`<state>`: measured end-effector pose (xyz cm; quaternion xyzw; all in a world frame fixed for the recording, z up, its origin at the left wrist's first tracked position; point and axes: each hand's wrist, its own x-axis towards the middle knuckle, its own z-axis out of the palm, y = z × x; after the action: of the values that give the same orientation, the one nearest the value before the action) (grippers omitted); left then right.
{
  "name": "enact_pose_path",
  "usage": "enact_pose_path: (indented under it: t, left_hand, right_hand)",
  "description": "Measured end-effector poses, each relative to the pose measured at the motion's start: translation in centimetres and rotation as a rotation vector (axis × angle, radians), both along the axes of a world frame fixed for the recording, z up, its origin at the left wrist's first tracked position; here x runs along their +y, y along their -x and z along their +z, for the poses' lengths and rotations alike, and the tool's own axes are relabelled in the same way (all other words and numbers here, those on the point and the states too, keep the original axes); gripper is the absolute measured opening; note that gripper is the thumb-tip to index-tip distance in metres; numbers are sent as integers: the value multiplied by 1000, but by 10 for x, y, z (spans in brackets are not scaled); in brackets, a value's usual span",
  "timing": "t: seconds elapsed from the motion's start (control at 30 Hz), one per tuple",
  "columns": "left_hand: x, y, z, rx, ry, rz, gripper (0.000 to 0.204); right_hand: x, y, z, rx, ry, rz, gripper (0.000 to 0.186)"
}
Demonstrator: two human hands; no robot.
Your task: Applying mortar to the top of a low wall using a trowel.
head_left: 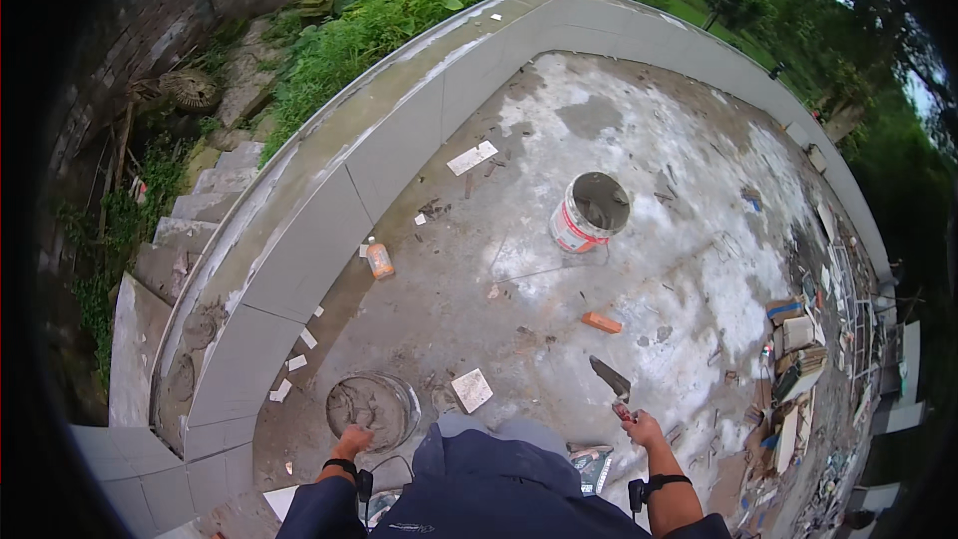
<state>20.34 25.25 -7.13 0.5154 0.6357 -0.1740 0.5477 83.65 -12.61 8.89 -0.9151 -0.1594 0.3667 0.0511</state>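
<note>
Looking down from head height, I see the person (489, 484) near the close edge of a grey floor (449, 309), arms apart. The right hand (642, 427) has its fingers curled round the handle of a trowel (610, 375), whose long axis runs forward and a little left, the blade pointing towards the floor's far edge. The left hand (351, 442) is at the near rim of a bucket (413, 407) of grey mortar (364, 406), close to the floor's near left corner; its fingers look bent, but whether they pinch the rim I cannot tell. The mortar lies well to the left of the trowel, with the left hand much the nearer, and the blade points past it. Between the two lies a pale square tile (471, 390). Just beyond the trowel is an orange brick (601, 322), and further towards the far edge stands a white bucket (574, 230). A low wall (299, 269) follows the floor's left edge.
</note>
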Motion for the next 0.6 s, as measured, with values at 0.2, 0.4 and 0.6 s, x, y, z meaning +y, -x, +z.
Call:
enact_pose_path:
  t: [0.2, 0.4, 0.6]
  left_hand:
    - [47, -118, 56, -352, -260, 288, 18]
    - [61, -143, 56, -202, -462, 368, 15]
    - [-57, -205, 150, 128, -172, 532, 12]
  right_hand:
    - [108, -136, 47, -247, 123, 136, 45]
    - [247, -318, 12, -287, 185, 273, 43]
    - [384, -465, -75, -278, 170, 523, 33]
